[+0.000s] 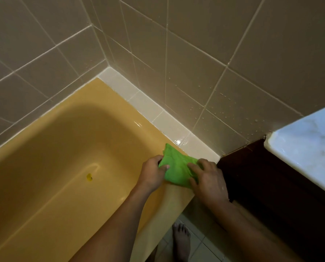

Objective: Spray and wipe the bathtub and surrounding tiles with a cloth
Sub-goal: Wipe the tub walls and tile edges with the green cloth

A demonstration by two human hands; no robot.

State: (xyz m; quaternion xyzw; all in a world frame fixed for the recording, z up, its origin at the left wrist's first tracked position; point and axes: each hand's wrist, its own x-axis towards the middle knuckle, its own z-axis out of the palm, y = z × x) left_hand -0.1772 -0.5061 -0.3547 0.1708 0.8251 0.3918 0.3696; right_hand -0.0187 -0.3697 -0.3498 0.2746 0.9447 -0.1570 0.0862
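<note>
Yellow bathtub (63,148) occupies the frame from centre out to 8 o'clock, its drain (89,177) visible on the tub floor. A green cloth (176,167), bunched and folded, lies on the tub rim (131,114) just past centre toward 5 o'clock, at the near end of that rim, with its upper corner touching the white ledge tiles (158,112) that run along the rim from 12 toward 4 o'clock. The hands are apart, one at each side of the cloth, and both are clamped on it. The left hand (154,173) sits at the cloth's 9 o'clock edge, with fingers curled over the fabric. The right hand (209,178) sits at its 3 o'clock edge, with bent fingers gripping the fabric and the wrist over the tub's outer corner. Both forearms enter from 6 o'clock. Beige wall tiles (195,63) cover the upper frame from 9 through 2 o'clock; water droplets (224,108) speckle them toward 3 o'clock, and a wet sheen shows on the ledge just beyond the cloth. A dark wooden cabinet (271,186) stands at 4 o'clock, abutting the ledge end, under a pale marble counter (309,144) at 3 o'clock. A bare foot (180,241) rests on the floor tiles (201,241) at 6 o'clock, beside the tub's outer wall.
</note>
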